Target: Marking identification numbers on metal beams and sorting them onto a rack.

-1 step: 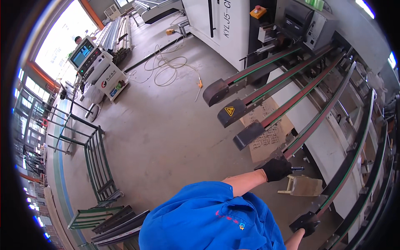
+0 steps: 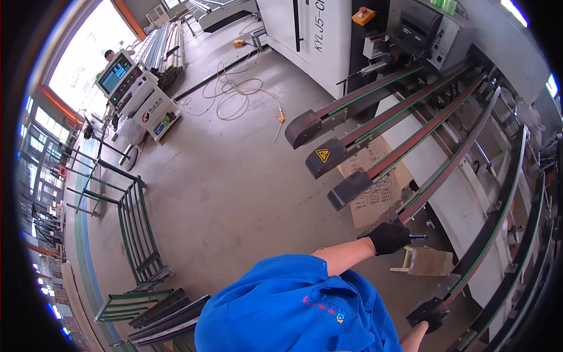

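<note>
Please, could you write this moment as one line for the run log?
left hand: gloved, at end of belted rail | right hand: gloved, at end of lower rail | hold: unclear

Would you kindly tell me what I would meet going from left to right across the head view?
White control cabinet, coiled hose, yellow warning sign, gloved left hand, gloved right hand.

Left hand [image 2: 389, 238] at near end of a belt [image 2: 423, 202]; right hand [image 2: 431, 314] at end of next belt, toward lower edge. Stool [image 2: 430, 261] on floor, right of left hand. Cardboard [image 2: 375, 202] beneath belts, beyond left hand. Cabinet [image 2: 281, 20] farther off. Console [image 2: 155, 111] far left, co-worker [image 2: 109, 55] behind. Rack [image 2: 152, 233] nearer, left; bars [image 2: 170, 322] lower left.
</note>
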### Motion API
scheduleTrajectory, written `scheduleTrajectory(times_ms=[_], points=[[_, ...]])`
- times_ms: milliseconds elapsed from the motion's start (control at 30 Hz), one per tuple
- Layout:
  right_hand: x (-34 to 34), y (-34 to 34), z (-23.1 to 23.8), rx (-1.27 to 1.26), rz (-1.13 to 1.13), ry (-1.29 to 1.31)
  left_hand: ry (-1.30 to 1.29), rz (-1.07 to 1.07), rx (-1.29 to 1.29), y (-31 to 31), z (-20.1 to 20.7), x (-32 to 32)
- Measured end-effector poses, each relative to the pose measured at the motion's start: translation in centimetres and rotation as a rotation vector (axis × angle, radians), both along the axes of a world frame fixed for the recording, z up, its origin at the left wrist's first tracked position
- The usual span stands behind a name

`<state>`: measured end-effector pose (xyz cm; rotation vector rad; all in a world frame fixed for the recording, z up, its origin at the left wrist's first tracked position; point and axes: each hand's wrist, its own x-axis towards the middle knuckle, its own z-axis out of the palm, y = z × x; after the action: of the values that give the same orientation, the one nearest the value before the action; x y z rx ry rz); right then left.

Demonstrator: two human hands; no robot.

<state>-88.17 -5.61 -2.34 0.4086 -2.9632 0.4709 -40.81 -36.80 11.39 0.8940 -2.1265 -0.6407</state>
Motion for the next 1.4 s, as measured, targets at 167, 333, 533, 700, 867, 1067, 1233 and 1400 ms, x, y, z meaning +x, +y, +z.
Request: scheduleTrajectory(times_ms=[167, 333, 533, 700, 867, 1067, 1233, 1400], points=[[0.8, -0.4, 1.7, -0.31, -0.053, -0.012, -0.059, -0.011, 0.046, 0.0, 0.0, 0.0], [-2.4, 0.8, -1.3, -0.228, -0.149, -0.121, -0.021, 0.014, 0.009, 0.0, 0.1, 0.1], [-2.6, 0.6, -1.5, -0.222, -0.138, -0.11, -0.053, 0.007, 0.028, 0.2, 0.4, 0.1], [4.2, -3.0, 5.6, -0.212, -0.134, -0.1, -0.044, -0.015, -0.004, -0.1, 0.0, 0.1], [12.0, -7.0, 13.7, 0.369, 0.229, 0.087, -0.176, 0.0, -0.121, 0.4, -2.4, -0.6], [11.1, -6.6, 14.2, 0.136, -0.089, -0.016, -0.466, 0.022, -0.178, -0.9, -5.1, -0.9], [10.4, -5.7, 12.6, -0.263, -0.296, -0.012, -0.259, 0.093, -0.031, -1.3, -5.7, -0.6], [10.7, -4.9, 13.1, -0.335, -0.267, 0.008, -0.084, -0.008, -0.011, -0.6, -3.5, -0.6]])
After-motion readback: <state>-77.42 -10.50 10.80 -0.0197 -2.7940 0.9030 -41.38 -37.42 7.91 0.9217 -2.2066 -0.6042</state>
